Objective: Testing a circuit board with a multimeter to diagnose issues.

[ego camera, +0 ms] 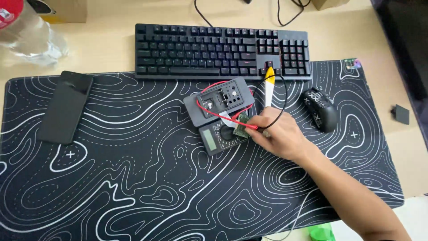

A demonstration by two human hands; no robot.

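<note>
My right hand [278, 134] reaches in from the lower right and pinches a small green circuit board [242, 126] over a dark digital multimeter [218, 137] lying on the desk mat. A black plastic case [221, 100] with open internals lies just behind the multimeter, overlapping it. Red wire [213, 112] loops across the case to the board, and a black wire [284, 96] arcs over my hand. A yellow-and-white probe [269, 85] points toward the keyboard. My left hand is out of view.
A black keyboard [222, 51] sits at the back, a black mouse [320, 108] to the right, a dark phone [66, 106] at the left. The black mat [133, 178] with white contour lines covers the desk. A clear plastic bottle [26, 33] stands top left.
</note>
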